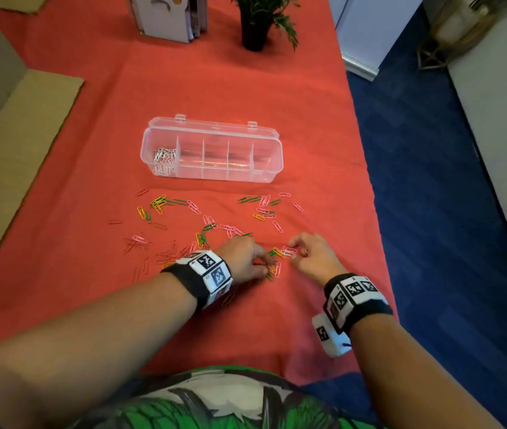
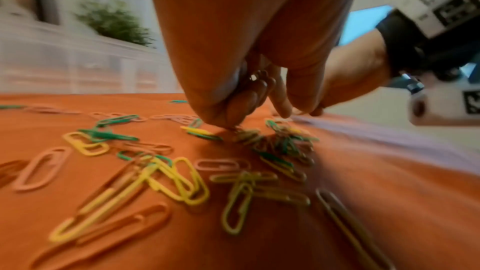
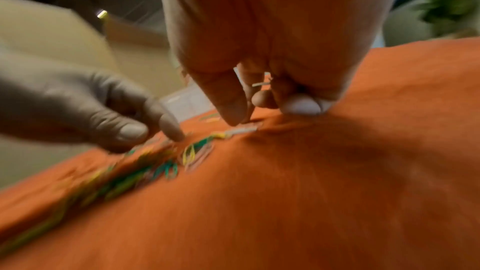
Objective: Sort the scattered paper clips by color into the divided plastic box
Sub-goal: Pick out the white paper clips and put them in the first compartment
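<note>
Head view: a person's left hand (image 1: 244, 258) and right hand (image 1: 311, 258) worked a small knot of paper clips (image 1: 278, 257) on the red cloth (image 1: 246, 82), with the divided plastic box (image 1: 212, 150) standing open at 12 o'clock from the hands, well apart from them. Its leftmost compartment held white clips (image 1: 164, 159); the other compartments looked bare. The rest of the clips, in green, yellow, pink and red, lay scattered between box and hands, thickest toward 10 o'clock of the left hand.

The left wrist view showed that hand's fingertips (image 2: 231, 114) bunched and pressed down at the pile, with several clips apparently gathered in the curled fingers. In the right wrist view, thumb and forefinger (image 3: 228, 110) closed over a pale clip (image 3: 241, 130) lying flat on the cloth; whether it was truly pinched, blur made it impossible to tell.

The clips appeared feather-light, stiff, smooth-coated wire, likely to slip and to hook into one another. A fingertip pinch at one rounded end, lifting the edge off the soft cloth, seemed the surest hold; tangled ones would probably need shaking apart.
</note>
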### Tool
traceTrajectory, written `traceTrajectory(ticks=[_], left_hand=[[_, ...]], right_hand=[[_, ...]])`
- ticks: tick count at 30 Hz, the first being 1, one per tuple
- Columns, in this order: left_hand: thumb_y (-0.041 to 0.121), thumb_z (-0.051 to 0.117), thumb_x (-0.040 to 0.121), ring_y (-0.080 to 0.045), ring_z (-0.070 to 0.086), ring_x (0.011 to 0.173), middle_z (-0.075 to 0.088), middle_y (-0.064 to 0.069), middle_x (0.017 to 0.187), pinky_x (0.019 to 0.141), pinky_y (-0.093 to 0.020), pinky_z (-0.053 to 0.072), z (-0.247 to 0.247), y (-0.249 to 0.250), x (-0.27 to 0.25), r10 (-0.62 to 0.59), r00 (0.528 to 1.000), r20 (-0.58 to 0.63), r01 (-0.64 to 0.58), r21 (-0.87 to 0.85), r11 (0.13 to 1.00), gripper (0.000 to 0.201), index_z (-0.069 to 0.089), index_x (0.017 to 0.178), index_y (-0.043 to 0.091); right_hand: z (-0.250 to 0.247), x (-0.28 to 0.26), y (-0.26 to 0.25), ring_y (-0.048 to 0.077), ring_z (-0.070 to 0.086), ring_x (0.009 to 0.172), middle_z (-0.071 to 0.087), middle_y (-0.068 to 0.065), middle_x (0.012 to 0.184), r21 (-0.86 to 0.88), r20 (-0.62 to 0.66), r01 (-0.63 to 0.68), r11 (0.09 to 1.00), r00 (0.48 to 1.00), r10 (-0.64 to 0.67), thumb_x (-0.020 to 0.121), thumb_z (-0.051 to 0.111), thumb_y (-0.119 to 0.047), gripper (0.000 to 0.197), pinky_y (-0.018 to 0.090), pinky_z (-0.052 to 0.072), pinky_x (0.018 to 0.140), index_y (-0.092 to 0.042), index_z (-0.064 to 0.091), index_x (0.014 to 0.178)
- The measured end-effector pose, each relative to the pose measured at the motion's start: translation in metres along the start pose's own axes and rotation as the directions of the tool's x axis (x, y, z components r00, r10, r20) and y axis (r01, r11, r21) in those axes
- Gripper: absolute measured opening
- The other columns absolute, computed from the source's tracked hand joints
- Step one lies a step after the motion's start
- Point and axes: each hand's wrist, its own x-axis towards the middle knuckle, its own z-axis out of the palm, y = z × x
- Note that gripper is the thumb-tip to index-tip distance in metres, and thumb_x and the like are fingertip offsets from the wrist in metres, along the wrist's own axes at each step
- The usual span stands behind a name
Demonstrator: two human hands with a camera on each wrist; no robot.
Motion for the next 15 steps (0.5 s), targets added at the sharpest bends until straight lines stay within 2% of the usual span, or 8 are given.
traceTrajectory(ticks=[3,6,9,11,12,13,15], left_hand=[[0.028,0.061,0.083,-0.027,0.056,0.106,0.060,-0.011,0.107,0.088,-0.030,0.042,0.007,0.000,0.001,0.024,1.000,-0.005,-0.023,0.142,0.990,0.026,0.067,0.107,0.023],[0.018,0.060,0.081,-0.026,0.056,0.105,0.060,-0.009,0.108,0.088,-0.030,0.042,0.006,-0.012,-0.001,-0.031,0.997,-0.077,0.041,0.129,0.991,0.021,0.067,0.101,0.020],[0.012,0.061,0.077,-0.021,0.061,0.094,0.067,-0.004,0.099,0.085,-0.027,0.046,-0.003,-0.028,-0.003,-0.105,0.986,-0.130,0.108,0.019,0.994,0.021,0.069,0.095,0.019],[0.013,0.063,0.078,-0.016,0.057,0.070,0.064,-0.001,0.078,0.071,-0.026,0.048,-0.010,-0.034,-0.005,-0.213,0.963,-0.163,0.179,-0.200,0.963,0.009,0.066,0.082,0.020],[0.015,0.063,0.080,-0.013,0.051,0.061,0.059,0.001,0.070,0.061,-0.024,0.045,-0.014,-0.036,-0.006,-0.288,0.942,-0.172,0.213,-0.356,0.910,0.007,0.062,0.076,0.021],[0.017,0.061,0.083,-0.012,0.046,0.056,0.054,0.002,0.065,0.053,-0.022,0.040,-0.018,-0.038,-0.006,-0.371,0.914,-0.162,0.240,-0.521,0.819,0.012,0.058,0.073,0.022],[0.018,0.055,0.088,-0.011,0.040,0.049,0.046,0.002,0.061,0.042,-0.017,0.034,-0.028,-0.040,-0.009,-0.502,0.863,-0.051,0.257,-0.811,0.525,0.013,0.053,0.074,0.021]], right_hand=[[0.013,-0.003,0.003,0.016,0.049,0.083,0.046,0.006,0.094,-0.173,-0.030,0.129,0.976,0.990,-0.136,0.073,0.055,-0.003,0.031,0.026,0.040,0.080,-0.017,0.060,0.101],[0.015,0.000,-0.003,0.030,0.053,0.090,0.050,0.012,0.095,-0.274,-0.073,0.161,0.948,0.980,-0.187,0.075,0.054,-0.004,0.019,0.038,0.047,0.079,-0.012,0.058,0.092],[0.011,0.005,-0.010,0.032,0.054,0.091,0.052,0.012,0.096,-0.299,-0.033,0.127,0.946,0.989,-0.143,0.079,0.049,-0.010,0.009,0.040,0.048,0.077,-0.012,0.055,0.086],[0.006,0.011,-0.014,0.031,0.057,0.089,0.058,0.012,0.092,-0.219,-0.026,0.102,0.970,0.994,-0.110,0.078,0.045,-0.012,0.011,0.037,0.046,0.078,-0.018,0.054,0.078],[0.003,0.015,-0.016,0.028,0.058,0.087,0.060,0.011,0.091,-0.173,-0.032,0.083,0.981,0.995,-0.089,0.078,0.046,-0.011,0.013,0.031,0.044,0.078,-0.020,0.053,0.075],[-0.001,0.018,-0.019,0.024,0.057,0.084,0.062,0.010,0.089,-0.133,-0.035,0.054,0.990,0.998,-0.059,0.080,0.048,-0.007,0.016,0.026,0.039,0.075,-0.021,0.053,0.075],[-0.009,0.021,-0.024,0.017,0.052,0.078,0.060,0.003,0.080,-0.077,-0.026,-0.019,0.997,1.000,0.018,0.082,0.051,-0.004,0.017,0.019,0.031,0.065,-0.020,0.054,0.076]])
